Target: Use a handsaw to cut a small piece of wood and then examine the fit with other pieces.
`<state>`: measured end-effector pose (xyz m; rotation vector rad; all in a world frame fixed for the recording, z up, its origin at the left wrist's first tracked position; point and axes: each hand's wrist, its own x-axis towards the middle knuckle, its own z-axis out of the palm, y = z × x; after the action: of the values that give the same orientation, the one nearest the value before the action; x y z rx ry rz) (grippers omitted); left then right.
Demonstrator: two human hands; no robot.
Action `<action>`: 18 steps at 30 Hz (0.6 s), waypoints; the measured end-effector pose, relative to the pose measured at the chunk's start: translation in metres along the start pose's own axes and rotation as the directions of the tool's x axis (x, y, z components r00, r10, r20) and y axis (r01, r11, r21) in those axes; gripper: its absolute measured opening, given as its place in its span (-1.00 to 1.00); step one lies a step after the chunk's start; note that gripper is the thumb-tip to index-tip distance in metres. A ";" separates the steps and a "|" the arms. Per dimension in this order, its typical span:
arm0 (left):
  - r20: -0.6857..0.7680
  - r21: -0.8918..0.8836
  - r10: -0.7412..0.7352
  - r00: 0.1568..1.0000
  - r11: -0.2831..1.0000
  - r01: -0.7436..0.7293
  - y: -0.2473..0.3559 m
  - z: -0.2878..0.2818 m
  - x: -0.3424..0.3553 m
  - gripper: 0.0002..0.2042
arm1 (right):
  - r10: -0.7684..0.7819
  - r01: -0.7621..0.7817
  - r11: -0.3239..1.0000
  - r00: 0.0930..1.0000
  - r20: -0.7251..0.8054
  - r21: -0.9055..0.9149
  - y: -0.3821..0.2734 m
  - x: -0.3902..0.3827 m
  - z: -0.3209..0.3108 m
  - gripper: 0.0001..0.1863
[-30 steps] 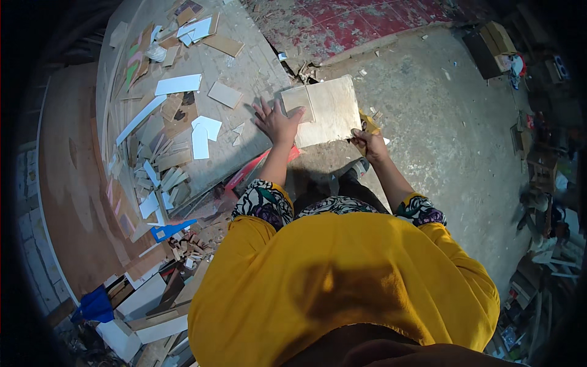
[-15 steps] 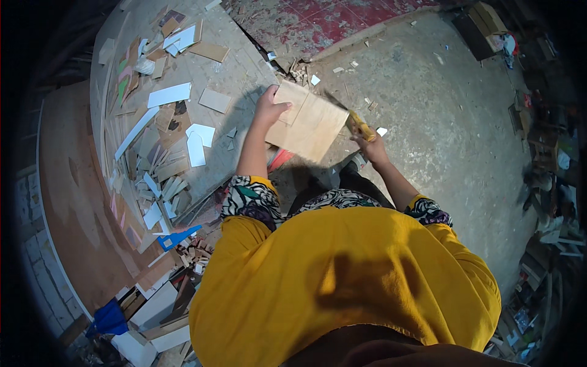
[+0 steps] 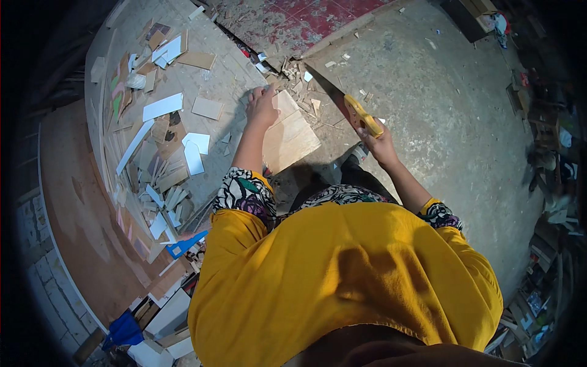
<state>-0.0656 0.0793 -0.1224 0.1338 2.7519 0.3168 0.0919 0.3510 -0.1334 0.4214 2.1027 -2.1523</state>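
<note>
- Resting left grip [image 3: 262,110] on upper-left part of pale wooden board [image 3: 295,136], touching it; cannot tell whether clamping its edge or only pressing;
- Gripping saw [image 3: 335,92] in right grip [image 3: 380,144], wrapping fingers round its yellow handle; pointing blade up and left over concrete floor [image 3: 446,134], near board but apart from it;
- Holding board in front of body, between desk [image 3: 237,76] and saw, sitting slanted in view; showing a line across its upper-left part, cannot tell whether a drawn mark or the edge of a second piece;
- Scattering across desk, left of left grip: white strips [image 3: 163,106], small tan rectangle [image 3: 208,108], pile of thin wood offcuts [image 3: 172,178]; lying loose, some overlapping;
- Lying at lower left: bright blue object [image 3: 187,244], kind unclear; dark blue bundle [image 3: 124,330] further down; stretching along outer side of desk: large brown panel [image 3: 85,202];
- Showing beyond board: small wood debris [image 3: 299,84] just beside saw tip; red tiled floor [image 3: 324,21] behind that;
- Wearing yellow garment [image 3: 342,269] with patterned cuffs [image 3: 246,194]; reaching both bare forearms forward, well apart
</note>
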 end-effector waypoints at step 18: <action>-0.425 0.043 -0.051 0.904 0.996 0.076 0.013 0.069 -0.020 -0.54 | -0.211 0.230 0.965 0.967 0.145 -0.128 -0.028 -0.033 0.055 -0.76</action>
<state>-0.0210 0.1035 -0.1750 -0.0142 3.1911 0.2731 0.1090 0.2933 -0.0970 0.0308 2.3057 -2.0528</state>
